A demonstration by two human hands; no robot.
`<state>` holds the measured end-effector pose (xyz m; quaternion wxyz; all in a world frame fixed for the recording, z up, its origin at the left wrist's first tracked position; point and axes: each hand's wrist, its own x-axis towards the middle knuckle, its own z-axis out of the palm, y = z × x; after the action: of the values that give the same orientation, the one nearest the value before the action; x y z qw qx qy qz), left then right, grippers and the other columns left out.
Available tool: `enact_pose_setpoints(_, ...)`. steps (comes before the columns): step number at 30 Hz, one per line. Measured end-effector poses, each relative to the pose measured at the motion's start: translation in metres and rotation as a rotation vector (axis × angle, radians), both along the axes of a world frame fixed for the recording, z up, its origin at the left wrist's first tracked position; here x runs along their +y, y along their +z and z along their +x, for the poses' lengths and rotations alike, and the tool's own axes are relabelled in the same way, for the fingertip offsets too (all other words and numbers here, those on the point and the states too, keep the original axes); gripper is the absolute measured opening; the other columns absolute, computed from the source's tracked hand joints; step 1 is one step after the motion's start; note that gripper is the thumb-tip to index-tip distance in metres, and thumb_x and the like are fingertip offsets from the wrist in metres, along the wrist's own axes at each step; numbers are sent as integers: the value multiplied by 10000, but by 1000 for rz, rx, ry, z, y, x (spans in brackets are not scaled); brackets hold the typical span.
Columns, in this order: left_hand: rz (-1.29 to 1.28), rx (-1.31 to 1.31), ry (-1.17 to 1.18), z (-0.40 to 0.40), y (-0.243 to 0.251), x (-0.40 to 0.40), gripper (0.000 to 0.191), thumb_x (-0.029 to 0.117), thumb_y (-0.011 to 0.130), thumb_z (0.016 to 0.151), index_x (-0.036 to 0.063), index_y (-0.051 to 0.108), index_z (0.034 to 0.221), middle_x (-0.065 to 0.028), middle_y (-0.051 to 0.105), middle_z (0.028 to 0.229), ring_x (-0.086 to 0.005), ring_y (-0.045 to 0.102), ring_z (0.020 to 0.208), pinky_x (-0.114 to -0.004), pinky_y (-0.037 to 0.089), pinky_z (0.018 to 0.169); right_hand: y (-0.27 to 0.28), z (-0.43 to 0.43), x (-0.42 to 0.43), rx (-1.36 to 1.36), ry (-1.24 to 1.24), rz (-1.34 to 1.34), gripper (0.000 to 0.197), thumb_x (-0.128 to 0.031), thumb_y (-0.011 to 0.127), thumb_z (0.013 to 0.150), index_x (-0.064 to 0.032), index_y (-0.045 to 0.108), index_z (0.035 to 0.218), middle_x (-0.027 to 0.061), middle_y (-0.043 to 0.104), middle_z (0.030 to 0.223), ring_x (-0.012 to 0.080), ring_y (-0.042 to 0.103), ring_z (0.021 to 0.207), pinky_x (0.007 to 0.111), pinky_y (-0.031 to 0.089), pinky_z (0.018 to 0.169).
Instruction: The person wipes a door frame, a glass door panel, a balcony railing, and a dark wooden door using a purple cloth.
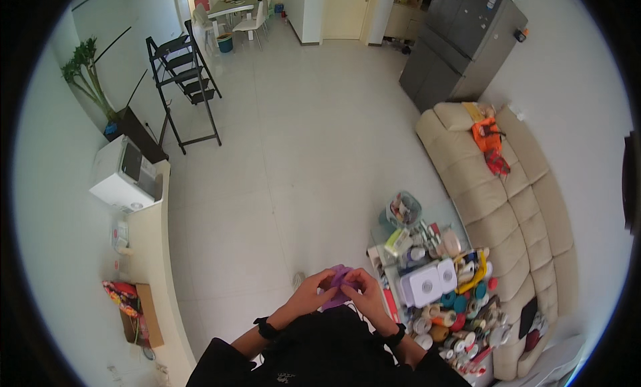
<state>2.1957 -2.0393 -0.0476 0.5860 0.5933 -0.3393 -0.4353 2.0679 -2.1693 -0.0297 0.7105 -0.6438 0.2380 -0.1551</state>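
Note:
Close in front of my body I hold a bunched purple cloth-like piece [336, 300]; its exact kind cannot be made out. My left hand [314, 290] grips it from one side with bent fingers. From the other side my right hand [365, 293] pinches it, the fingertips of both hands nearly meeting on top. Part of the purple piece is hidden under the fingers. Dark bands circle both wrists.
A low table [390, 257] crowded with jars and white containers [420, 285] stands at the right, before a beige sofa [481, 186]. A bin [403, 210] sits beyond it. A counter [155, 257] runs along the left; a black stepladder [188, 81] stands farther off.

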Motion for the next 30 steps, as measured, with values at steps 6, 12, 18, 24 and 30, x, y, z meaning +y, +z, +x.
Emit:
enact_pose_setpoints(6, 63, -356, -42, 135, 28, -96, 191, 102, 672, 820, 42, 665, 1001, -101, 624, 922, -244, 620, 826, -327, 505, 742, 21, 115, -107, 136, 133, 93, 123, -2, 671, 795, -14, 604, 898, 0, 625, 831, 64, 575, 765, 214, 465, 728)
enact_pose_setpoints(12, -56, -787, -124, 259, 29, -228, 174, 95, 692, 784, 60, 675, 953, -66, 625, 910, -253, 612, 843, -350, 507, 724, 2, 231, -237, 78, 227, 52, 69, -28, 628, 864, -11, 580, 910, 16, 628, 844, 70, 591, 772, 226, 493, 695)
enact_pose_setpoints(18, -1, -744, -198, 377, 52, -377, 160, 62, 690, 764, 52, 665, 921, -66, 606, 877, -225, 599, 793, -331, 494, 694, 13, 344, -392, -6, 276, 113, 50, -9, 601, 879, -5, 581, 925, 30, 639, 873, 84, 604, 795, 233, 490, 705)
enact_pose_setpoints(24, 41, -491, -185, 477, 41, -487, 173, 20, 662, 750, 23, 648, 922, -69, 584, 980, -197, 597, 866, -307, 493, 723, 18, 440, -508, 31, 245, -33, 132, -52, 610, 888, -1, 608, 1010, 51, 648, 920, 121, 599, 821, 266, 481, 726)
enact_pose_setpoints(30, -152, -452, -137, 572, 37, -607, 154, -4, 665, 722, 24, 665, 874, -109, 624, 1148, -275, 595, 1074, -391, 427, 997, -5, 531, -603, 44, 209, 82, 182, -75, 640, 869, -11, 619, 1039, 52, 658, 876, 105, 582, 799, 260, 466, 697)
